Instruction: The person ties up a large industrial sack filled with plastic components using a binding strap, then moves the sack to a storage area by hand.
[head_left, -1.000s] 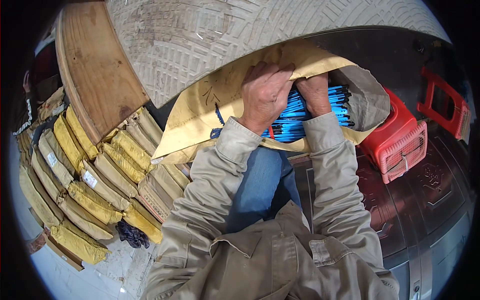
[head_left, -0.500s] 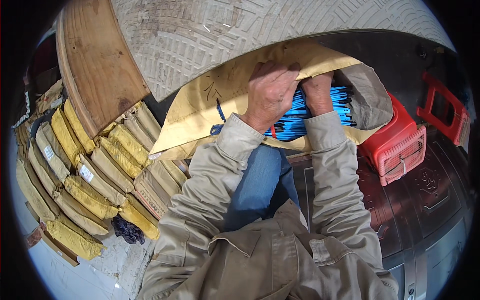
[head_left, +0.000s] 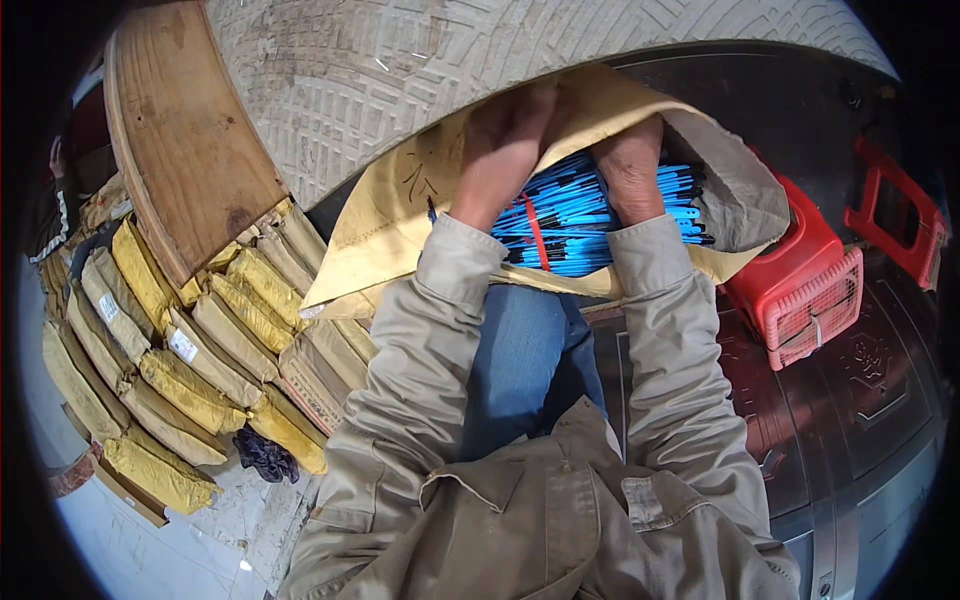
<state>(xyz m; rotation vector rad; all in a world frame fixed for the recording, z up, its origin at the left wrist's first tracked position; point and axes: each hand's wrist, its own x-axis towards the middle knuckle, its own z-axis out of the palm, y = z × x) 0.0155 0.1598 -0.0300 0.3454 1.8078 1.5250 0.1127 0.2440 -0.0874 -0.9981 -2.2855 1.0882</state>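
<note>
Blue strips are laid left-to-right in the bag; whether left hand or right hand pinches cannot be told.

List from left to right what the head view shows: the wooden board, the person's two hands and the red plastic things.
Wooden board → left hand → right hand → red plastic piece with a pinkish grid face → red plastic frame with an opening.
</note>
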